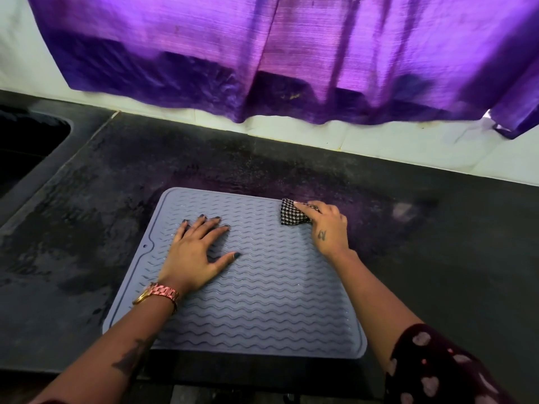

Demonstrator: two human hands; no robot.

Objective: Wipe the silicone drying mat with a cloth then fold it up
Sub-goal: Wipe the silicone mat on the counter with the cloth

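Observation:
A grey-blue silicone drying mat (262, 290) with wavy ridges lies flat on the dark countertop, near its front edge. My left hand (198, 252) rests palm down on the mat's left half, fingers spread, holding nothing. My right hand (329, 225) presses a bunched black-and-white checked cloth (291, 214) onto the mat's far right corner. Part of the cloth is hidden under my fingers.
The dark stone countertop (116, 185) stretches to both sides of the mat. A sink basin (26, 141) is set into it at the far left. A purple curtain (291, 53) hangs over the white tiled wall (408, 144) behind.

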